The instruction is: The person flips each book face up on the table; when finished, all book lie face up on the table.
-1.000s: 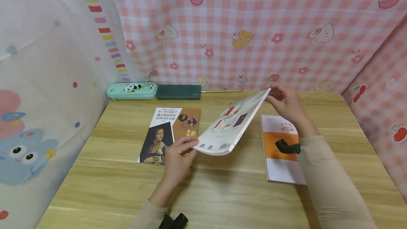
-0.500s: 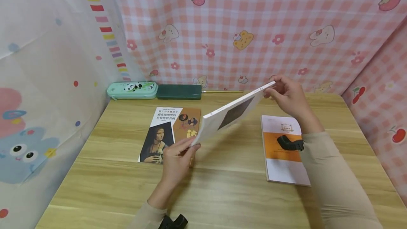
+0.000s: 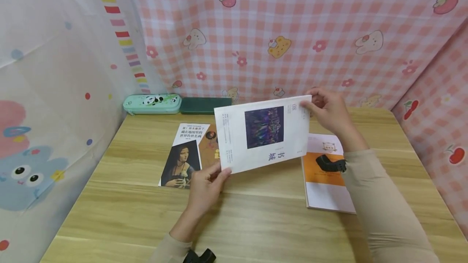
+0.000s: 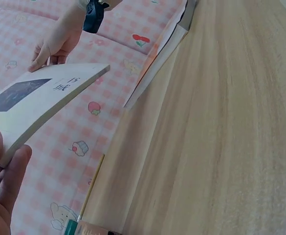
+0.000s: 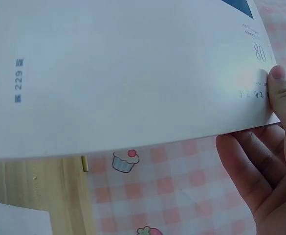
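Held up over the table between both hands is a thin white softcover book [image 3: 234,145] with a dark square picture and Chinese characters on its cover. My left hand [image 3: 204,188] pinches its lower left corner, thumb on the cover. At the upper right corner my right hand [image 3: 330,111] grips it, with the thumb in front and the fingers behind, as the right wrist view also shows. A brown and white book [image 3: 179,163] with a portrait of a woman lies to the left, partly covered by the held book. On the right, below my right forearm, lies a white and orange book [image 3: 323,192].
Along the back edge of the wooden table [image 3: 270,222] lie a mint pencil case [image 3: 151,104] with pandas and a dark green case [image 3: 205,106]. A thin brush-like stick [image 4: 93,186] shows in the left wrist view. Patterned cloth [image 3: 256,44] hangs behind and at the sides.
The held book has turned over between the hands: its back cover showed first, then its spine edge, and now its front cover faces me. Both hands have stayed nearly in place.
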A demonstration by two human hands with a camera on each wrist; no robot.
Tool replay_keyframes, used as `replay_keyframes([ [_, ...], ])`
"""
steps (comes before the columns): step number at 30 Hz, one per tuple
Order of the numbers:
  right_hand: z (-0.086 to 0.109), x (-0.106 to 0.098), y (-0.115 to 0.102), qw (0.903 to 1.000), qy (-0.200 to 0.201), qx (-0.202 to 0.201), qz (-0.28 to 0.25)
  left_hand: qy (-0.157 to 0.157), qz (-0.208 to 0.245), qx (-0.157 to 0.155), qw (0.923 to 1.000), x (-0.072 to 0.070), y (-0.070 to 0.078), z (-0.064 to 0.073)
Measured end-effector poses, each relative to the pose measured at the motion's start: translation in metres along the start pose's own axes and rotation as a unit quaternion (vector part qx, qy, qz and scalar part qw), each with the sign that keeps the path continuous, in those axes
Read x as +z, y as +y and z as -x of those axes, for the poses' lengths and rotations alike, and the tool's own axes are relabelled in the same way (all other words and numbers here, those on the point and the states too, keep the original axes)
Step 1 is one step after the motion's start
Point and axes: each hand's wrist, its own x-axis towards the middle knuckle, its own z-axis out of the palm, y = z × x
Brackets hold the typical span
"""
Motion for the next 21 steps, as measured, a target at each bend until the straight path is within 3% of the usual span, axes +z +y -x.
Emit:
replay_keyframes([
  [8, 0.002, 0.014, 0.012, 0.9977, -0.024, 0.058, -0.025, -0.009, -0.003, -0.053, 0.9986, 0.0, -0.001, 0.001],
  [16, 0.006, 0.034, 0.035, 0.9927, -0.083, 0.087, -0.012, -0.015, 0.011, -0.106, 0.9942, 0.002, -0.008, 0.003],
  [21, 0.009, 0.044, 0.044, 0.9841, -0.126, 0.125, -0.014, -0.014, -0.017, -0.123, 0.9922, 0.003, -0.011, 0.004],
])
